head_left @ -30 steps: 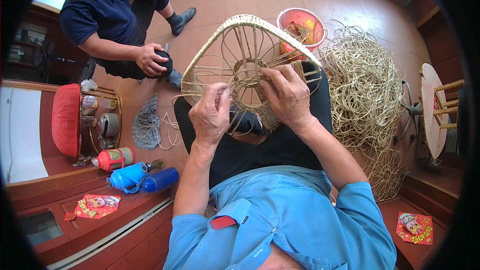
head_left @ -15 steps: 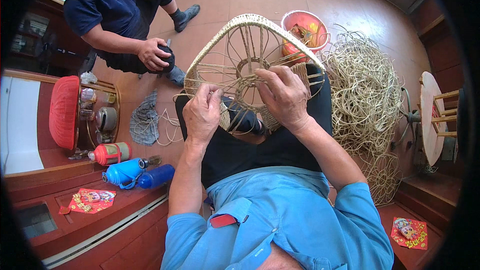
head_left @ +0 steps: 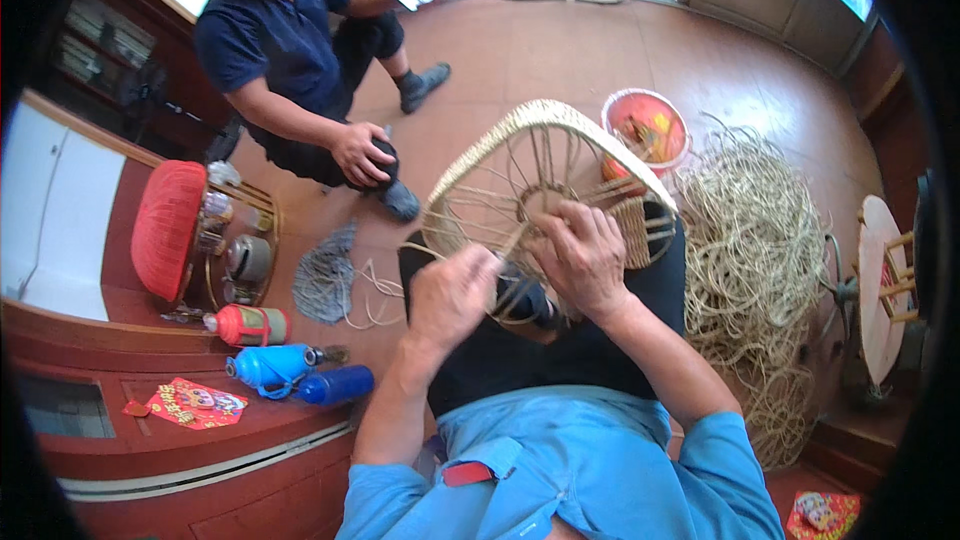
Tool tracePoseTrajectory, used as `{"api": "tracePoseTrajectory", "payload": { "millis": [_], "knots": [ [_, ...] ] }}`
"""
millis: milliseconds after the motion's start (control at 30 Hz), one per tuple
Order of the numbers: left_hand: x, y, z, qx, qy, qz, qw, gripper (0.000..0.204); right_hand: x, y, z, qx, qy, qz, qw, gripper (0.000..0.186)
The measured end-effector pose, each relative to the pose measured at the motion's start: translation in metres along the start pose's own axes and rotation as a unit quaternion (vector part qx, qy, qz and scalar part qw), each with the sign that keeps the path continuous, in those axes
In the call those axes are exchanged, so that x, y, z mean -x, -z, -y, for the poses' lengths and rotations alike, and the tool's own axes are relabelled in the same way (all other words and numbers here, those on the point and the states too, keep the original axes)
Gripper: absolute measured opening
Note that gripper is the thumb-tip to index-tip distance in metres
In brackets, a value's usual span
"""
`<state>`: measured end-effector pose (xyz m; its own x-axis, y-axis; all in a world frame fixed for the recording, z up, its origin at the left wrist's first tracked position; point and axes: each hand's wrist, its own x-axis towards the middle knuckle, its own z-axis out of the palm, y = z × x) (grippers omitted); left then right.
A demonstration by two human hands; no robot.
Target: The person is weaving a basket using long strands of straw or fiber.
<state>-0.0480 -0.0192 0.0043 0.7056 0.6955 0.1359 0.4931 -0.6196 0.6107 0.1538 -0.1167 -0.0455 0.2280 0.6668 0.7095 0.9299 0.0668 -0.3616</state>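
A rounded-triangular frame (head_left: 553,112) rests on my lap, its rim wrapped in pale cord. Cord spokes run from the rim to a ring (head_left: 524,198) near the middle, and a tightly woven band (head_left: 631,232) fills part of the right side. My left hand (head_left: 452,302) is closed at the near left of the frame, slightly blurred, pinching a strand of cord (head_left: 514,237) that leads toward the ring. With fingers bent, my right hand (head_left: 582,258) grips the cords at the ring's near right; its fingertips are partly hidden.
A big heap of loose cord (head_left: 755,240) lies on the floor at right, beside a red-and-white basin (head_left: 648,130). Ahead on the left sits a person (head_left: 290,60) holding a phone. Flasks (head_left: 335,385), a red mesh cover (head_left: 170,230) and a grey cloth (head_left: 325,275) are at left; a round-topped stool (head_left: 875,290) at right.
The view has tilted up, so everything sits lower and further right. My left hand has drawn away from the ring toward me with the strand. My right hand stays at the ring.
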Motion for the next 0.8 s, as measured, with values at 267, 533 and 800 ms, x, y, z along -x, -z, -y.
{"api": "tracePoseTrajectory", "payload": {
  "millis": [267, 533, 800],
  "knots": [
    [-0.001, 0.019, -0.064, 0.031, -0.117, 0.007, 0.993, 0.016, -0.006, -0.012, -0.002, 0.035, -0.034, -0.020, 0.999, 0.019],
    [-0.012, 0.011, -0.032, -0.050, -0.127, -0.284, 0.949, 0.022, -0.012, -0.019, 0.001, 0.008, -0.108, -0.034, 0.994, 0.014],
    [-0.014, -0.053, -0.013, 0.063, -0.074, -0.168, 0.981, 0.035, -0.007, -0.019, 0.010, 0.039, -0.094, -0.025, 0.994, 0.016]
  ]
}}
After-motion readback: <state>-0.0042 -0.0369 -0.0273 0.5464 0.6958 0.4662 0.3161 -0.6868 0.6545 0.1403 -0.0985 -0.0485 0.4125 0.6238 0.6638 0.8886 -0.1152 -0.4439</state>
